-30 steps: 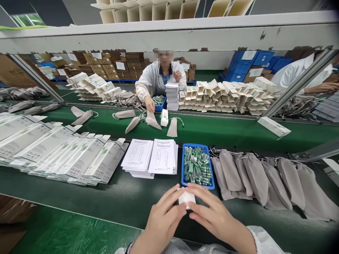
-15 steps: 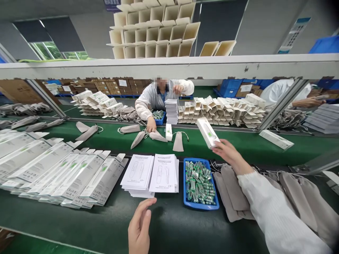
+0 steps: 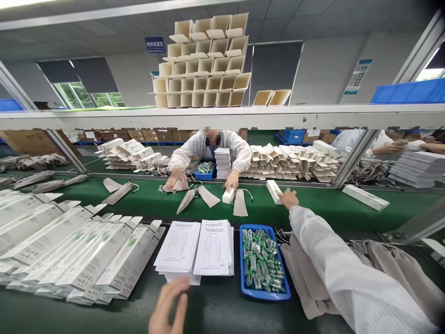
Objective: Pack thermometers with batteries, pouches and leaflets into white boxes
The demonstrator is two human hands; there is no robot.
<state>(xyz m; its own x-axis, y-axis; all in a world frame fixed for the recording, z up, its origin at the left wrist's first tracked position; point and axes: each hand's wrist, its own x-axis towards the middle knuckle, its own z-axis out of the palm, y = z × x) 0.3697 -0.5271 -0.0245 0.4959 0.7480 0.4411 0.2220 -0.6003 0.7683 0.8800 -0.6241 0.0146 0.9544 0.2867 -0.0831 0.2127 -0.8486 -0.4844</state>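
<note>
One cardboard carton (image 3: 274, 191) beside right hand (image 3: 288, 198)

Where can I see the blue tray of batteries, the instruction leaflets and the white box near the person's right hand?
Blue tray (image 3: 266, 295): head view, on its front rim.
Instruction leaflets (image 3: 212, 248): head view, on the top sheet of the right stack.
White box (image 3: 274, 191): head view, on its top face.

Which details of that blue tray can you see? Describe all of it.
The blue tray is shallow, rectangular and plastic-looking, with a raised rim, lying flat on the dark green bench. It holds a loose heap of small green-and-silver cylinders, apparently batteries. Paper leaflets lie to its left, grey pouches to its right.
</note>
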